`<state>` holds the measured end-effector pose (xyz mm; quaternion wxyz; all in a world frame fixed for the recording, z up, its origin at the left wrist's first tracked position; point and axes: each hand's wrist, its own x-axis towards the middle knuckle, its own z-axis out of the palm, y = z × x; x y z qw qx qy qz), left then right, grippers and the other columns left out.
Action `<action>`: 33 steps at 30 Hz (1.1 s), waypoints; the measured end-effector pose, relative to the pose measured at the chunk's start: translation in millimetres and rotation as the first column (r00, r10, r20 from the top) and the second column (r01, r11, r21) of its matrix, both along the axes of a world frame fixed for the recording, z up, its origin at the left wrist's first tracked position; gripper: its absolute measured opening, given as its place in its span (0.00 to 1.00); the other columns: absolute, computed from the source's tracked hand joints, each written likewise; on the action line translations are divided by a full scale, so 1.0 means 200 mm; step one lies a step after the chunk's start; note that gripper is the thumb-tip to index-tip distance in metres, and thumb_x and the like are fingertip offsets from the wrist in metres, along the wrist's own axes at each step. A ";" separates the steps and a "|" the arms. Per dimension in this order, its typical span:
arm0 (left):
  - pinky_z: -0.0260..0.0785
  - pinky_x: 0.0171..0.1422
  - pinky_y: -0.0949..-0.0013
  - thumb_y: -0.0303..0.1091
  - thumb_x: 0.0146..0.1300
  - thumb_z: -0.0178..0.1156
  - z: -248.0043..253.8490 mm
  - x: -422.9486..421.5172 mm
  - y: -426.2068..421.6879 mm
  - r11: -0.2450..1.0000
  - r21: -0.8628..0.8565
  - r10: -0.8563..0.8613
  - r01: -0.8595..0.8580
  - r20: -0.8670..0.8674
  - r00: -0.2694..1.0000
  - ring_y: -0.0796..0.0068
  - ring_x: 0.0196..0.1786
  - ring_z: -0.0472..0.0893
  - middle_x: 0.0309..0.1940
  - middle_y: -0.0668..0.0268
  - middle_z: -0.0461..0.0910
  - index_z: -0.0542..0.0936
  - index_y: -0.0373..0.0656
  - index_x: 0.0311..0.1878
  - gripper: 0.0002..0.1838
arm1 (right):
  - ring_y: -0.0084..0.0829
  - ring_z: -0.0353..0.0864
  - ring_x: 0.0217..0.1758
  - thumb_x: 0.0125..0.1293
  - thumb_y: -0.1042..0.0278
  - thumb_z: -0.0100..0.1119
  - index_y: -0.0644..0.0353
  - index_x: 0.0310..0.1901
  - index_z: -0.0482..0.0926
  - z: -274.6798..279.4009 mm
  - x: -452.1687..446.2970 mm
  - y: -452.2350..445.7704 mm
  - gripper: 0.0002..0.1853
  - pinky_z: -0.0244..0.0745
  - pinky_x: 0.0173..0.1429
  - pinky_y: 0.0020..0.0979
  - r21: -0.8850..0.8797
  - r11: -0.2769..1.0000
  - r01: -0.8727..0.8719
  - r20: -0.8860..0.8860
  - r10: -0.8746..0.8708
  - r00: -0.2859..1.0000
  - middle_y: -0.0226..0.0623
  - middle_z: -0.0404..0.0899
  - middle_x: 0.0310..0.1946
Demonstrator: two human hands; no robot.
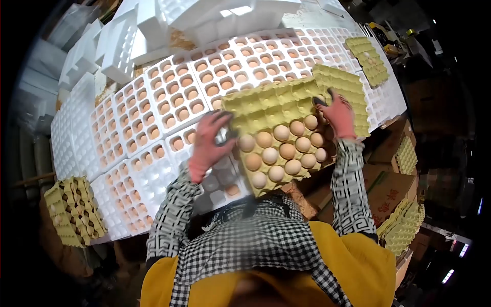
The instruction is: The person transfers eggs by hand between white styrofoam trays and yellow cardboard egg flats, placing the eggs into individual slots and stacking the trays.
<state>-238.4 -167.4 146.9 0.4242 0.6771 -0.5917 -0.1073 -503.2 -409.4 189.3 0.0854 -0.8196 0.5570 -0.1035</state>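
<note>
A yellow-green egg tray (276, 108) lies in front of me, its near half filled with several brown and pale eggs (287, 150) and its far rows mostly bare. My left hand (208, 143), in a pink glove with dark fingertips, is beside the tray's left edge, thumb and fingers apart, with a pale patch between them. At the tray's right side my right hand (338, 113), gloved alike, has thumb and fingers bent round an egg (319, 99), partly hidden. White foam trays (193, 65) holding eggs in square pockets spread behind and left of the tray.
Another yellow-green tray (348, 94) lies under the right hand's side, and one more (369, 61) sits at the far right. Stacked egg trays (76, 210) stand at the left edge. White foam pieces (153, 25) are piled at the back. Cardboard boxes (391, 194) stand lower right.
</note>
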 end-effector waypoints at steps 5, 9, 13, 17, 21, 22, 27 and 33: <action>0.55 0.74 0.48 0.49 0.49 0.71 0.24 -0.52 -0.52 0.913 0.272 -0.390 0.305 0.360 0.848 0.53 0.61 0.72 0.53 0.58 0.76 0.76 0.47 0.60 0.34 | 0.44 0.84 0.46 0.58 0.54 0.67 0.61 0.58 0.76 -0.10 -0.24 -0.21 0.29 0.77 0.51 0.40 0.158 0.964 -0.212 0.270 0.164 0.949 0.43 0.85 0.39; 0.62 0.69 0.53 0.41 0.55 0.66 0.13 -0.62 -0.60 0.917 0.230 -0.398 0.327 0.445 0.802 0.60 0.47 0.78 0.36 0.63 0.78 0.78 0.42 0.54 0.24 | 0.38 0.82 0.49 0.66 0.71 0.51 0.64 0.56 0.76 -0.03 -0.50 -0.24 0.18 0.80 0.60 0.39 0.445 0.711 -0.545 0.864 -0.501 0.052 0.41 0.80 0.45; 0.70 0.63 0.55 0.38 0.62 0.61 0.34 -0.62 -0.49 0.961 0.217 -0.106 0.171 -0.281 0.954 0.63 0.51 0.81 0.44 0.63 0.82 0.77 0.39 0.54 0.19 | 0.36 0.82 0.50 0.53 0.59 0.68 0.51 0.64 0.73 0.17 -0.47 -0.18 0.34 0.76 0.52 0.35 0.337 0.821 -0.461 0.486 0.268 0.832 0.41 0.82 0.43; 0.74 0.57 0.66 0.38 0.63 0.60 0.38 -0.51 -0.55 0.955 0.221 0.096 0.200 -0.864 0.494 0.66 0.48 0.81 0.46 0.61 0.77 0.79 0.36 0.53 0.19 | 0.39 0.84 0.46 0.55 0.57 0.68 0.53 0.61 0.74 0.00 -0.44 -0.23 0.31 0.77 0.52 0.37 0.200 0.743 -0.638 0.026 0.647 0.762 0.44 0.83 0.46; 0.76 0.44 0.59 0.51 0.54 0.70 0.23 -0.77 -0.77 0.861 0.498 -0.319 0.100 0.378 0.869 0.62 0.43 0.82 0.45 0.58 0.76 0.80 0.42 0.46 0.25 | 0.27 0.83 0.42 0.61 0.65 0.64 0.62 0.59 0.73 0.07 -0.57 -0.26 0.25 0.77 0.35 0.24 0.511 0.648 -0.565 0.825 -0.184 0.535 0.37 0.82 0.42; 0.75 0.43 0.58 0.51 0.52 0.71 0.22 -0.79 -0.82 0.812 0.577 -0.427 0.092 0.479 0.767 0.60 0.44 0.82 0.45 0.58 0.77 0.80 0.42 0.43 0.24 | 0.29 0.83 0.42 0.64 0.66 0.61 0.61 0.64 0.70 0.13 -0.59 -0.28 0.27 0.77 0.37 0.25 0.601 0.579 -0.551 0.797 -0.376 0.473 0.41 0.80 0.46; 0.74 0.57 0.66 0.40 0.60 0.64 0.26 -0.54 -0.68 0.877 0.357 -0.127 0.322 -0.473 0.872 0.65 0.52 0.81 0.52 0.59 0.78 0.76 0.41 0.58 0.24 | 0.31 0.81 0.49 0.59 0.66 0.66 0.57 0.67 0.71 0.16 -0.60 -0.26 0.33 0.78 0.49 0.30 0.488 0.410 -0.770 0.871 -0.179 0.457 0.38 0.76 0.55; 0.75 0.54 0.66 0.34 0.55 0.68 0.44 -0.33 -0.46 0.900 0.342 -0.130 0.270 -0.382 0.915 0.68 0.49 0.80 0.54 0.61 0.76 0.76 0.44 0.61 0.28 | 0.38 0.78 0.46 0.57 0.66 0.58 0.49 0.38 0.81 0.14 -0.35 -0.02 0.07 0.77 0.41 0.37 0.112 0.494 -0.862 -0.250 0.854 0.457 0.42 0.71 0.58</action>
